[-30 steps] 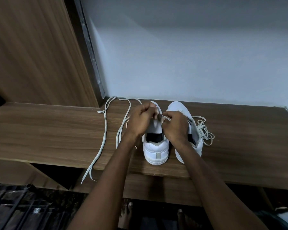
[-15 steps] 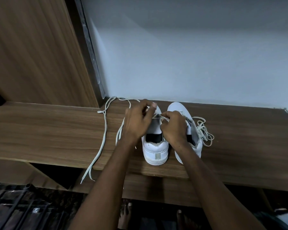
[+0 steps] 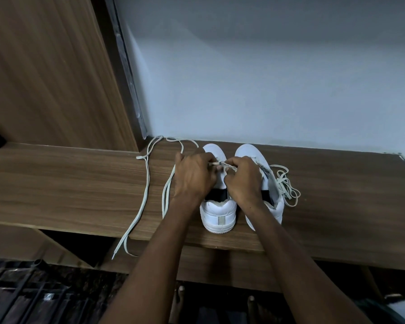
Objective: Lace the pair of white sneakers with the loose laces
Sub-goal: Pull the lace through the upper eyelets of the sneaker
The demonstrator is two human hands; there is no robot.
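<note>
Two white sneakers stand side by side on a wooden shelf (image 3: 80, 183), heels toward me. Over the left sneaker (image 3: 218, 213), my left hand (image 3: 193, 175) and my right hand (image 3: 242, 180) meet and pinch the same short stretch of white lace between their fingertips. The rest of that lace (image 3: 145, 183) runs off to the left in long loops and hangs over the shelf's front edge. My right wrist partly covers the right sneaker (image 3: 248, 153). A second lace (image 3: 287, 187) lies bunched against that sneaker's right side.
A tall wooden panel (image 3: 49, 73) rises at the left, and a pale wall (image 3: 267, 78) stands right behind the shoes. The shelf's front edge runs just below the heels. Under it I see my bare toes (image 3: 179, 294) and a dark metal grille (image 3: 21, 298).
My left hand's fingers, spread over the sneaker's toe half a second ago, have curled back in and now pinch the lace beside my right hand. The shoes have not moved.
</note>
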